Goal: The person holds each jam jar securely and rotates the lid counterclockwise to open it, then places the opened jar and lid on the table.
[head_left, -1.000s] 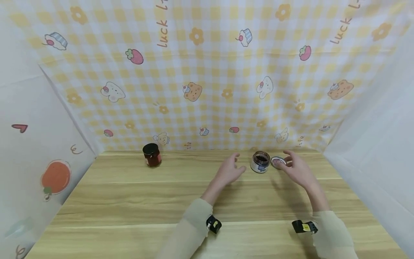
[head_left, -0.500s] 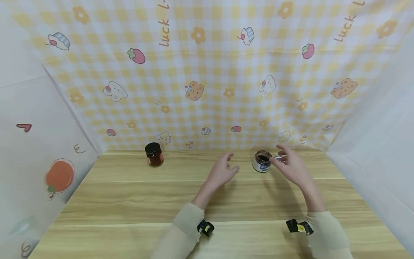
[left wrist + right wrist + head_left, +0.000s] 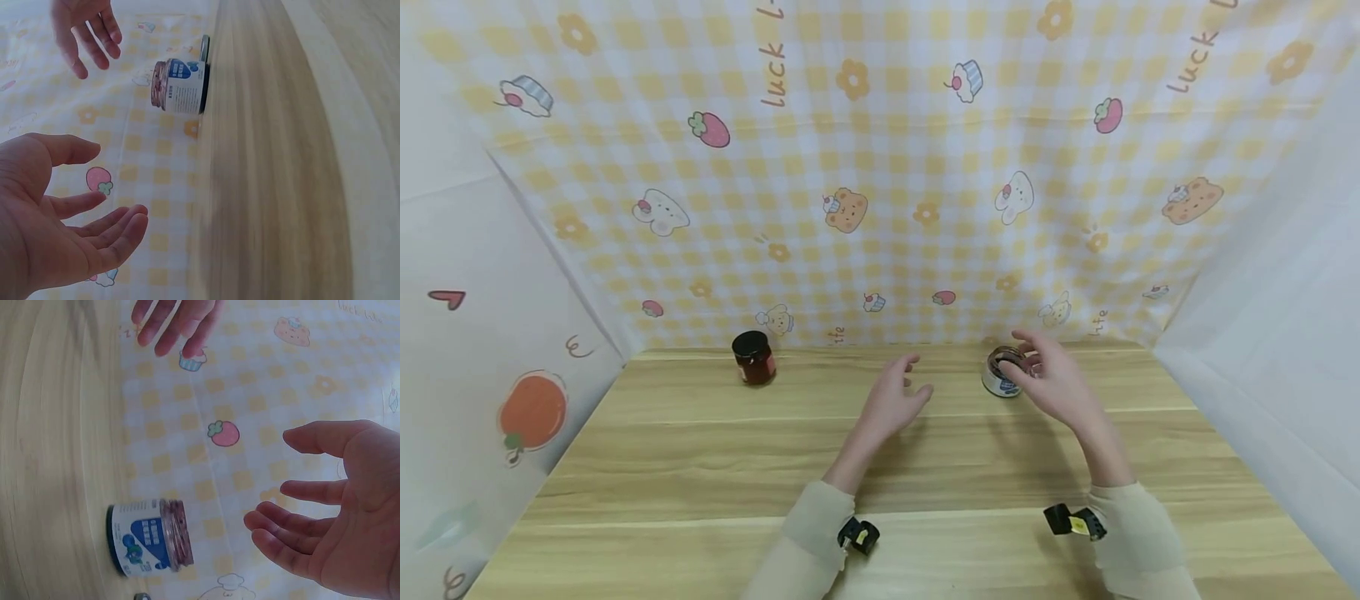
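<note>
An open glass jar (image 3: 997, 383) stands upright at the back right of the table, with blueberries on its white and blue label (image 3: 140, 540) and dark residue inside its bare rim. My right hand (image 3: 1054, 385) hovers beside and above it, fingers loosely spread, holding nothing; the right wrist view shows a gap between fingers and jar. Behind the jar in the left wrist view, its lid (image 3: 205, 49) lies on the table; my right hand covers it in the head view. My left hand (image 3: 891, 398) hangs above the table left of the jar, relaxed and holding nothing.
A dark red jar with a black lid (image 3: 753, 358) stands at the back left of the wooden table (image 3: 700, 467). A yellow checked cloth (image 3: 880, 167) hangs along the back edge, with white sheets (image 3: 1285, 350) at both sides.
My right hand has moved left, from the lid lying on the table to over the jar's right side. My left hand has drawn back to the left, away from the jar.
</note>
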A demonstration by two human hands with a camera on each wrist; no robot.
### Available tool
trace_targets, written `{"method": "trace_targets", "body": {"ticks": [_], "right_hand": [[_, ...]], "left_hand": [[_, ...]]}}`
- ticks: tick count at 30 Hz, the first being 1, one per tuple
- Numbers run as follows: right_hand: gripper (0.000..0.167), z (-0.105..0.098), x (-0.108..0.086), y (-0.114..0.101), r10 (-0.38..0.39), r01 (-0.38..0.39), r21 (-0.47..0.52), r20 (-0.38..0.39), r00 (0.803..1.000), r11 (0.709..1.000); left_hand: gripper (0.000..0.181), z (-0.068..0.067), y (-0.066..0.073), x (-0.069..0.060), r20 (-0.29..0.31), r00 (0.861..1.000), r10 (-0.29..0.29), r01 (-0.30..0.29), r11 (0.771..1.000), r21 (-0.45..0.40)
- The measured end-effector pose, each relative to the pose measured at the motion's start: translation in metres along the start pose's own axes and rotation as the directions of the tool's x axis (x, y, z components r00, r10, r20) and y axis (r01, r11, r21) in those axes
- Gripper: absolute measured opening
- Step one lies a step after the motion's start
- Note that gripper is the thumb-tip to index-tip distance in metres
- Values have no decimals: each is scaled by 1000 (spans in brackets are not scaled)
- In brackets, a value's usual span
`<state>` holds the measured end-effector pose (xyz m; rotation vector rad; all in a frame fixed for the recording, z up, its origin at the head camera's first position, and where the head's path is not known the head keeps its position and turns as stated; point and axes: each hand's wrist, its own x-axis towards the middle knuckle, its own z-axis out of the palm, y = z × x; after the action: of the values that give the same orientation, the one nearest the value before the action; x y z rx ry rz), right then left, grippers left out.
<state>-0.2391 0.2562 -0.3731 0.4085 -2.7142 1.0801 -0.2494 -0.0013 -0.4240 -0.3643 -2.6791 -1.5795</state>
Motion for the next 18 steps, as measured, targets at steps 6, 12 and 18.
{"method": "trace_targets", "body": {"ticks": [6,12,18], "right_hand": [[55,14,3,-11,-25,25,42,4,1000,999],[57,29,6,-20,-53,53,78,5,999,996],[56,43,9,-28,-58,55,96,21,998,994]], "left_hand": [[58,-6,-6,-2,-34,999,-10,10,1000,-7],[59,-14,-10,-4,-66,998,-18,18,1000,3],[59,-23,-16,-5,-102,994,-35,34,999,-11]]}}
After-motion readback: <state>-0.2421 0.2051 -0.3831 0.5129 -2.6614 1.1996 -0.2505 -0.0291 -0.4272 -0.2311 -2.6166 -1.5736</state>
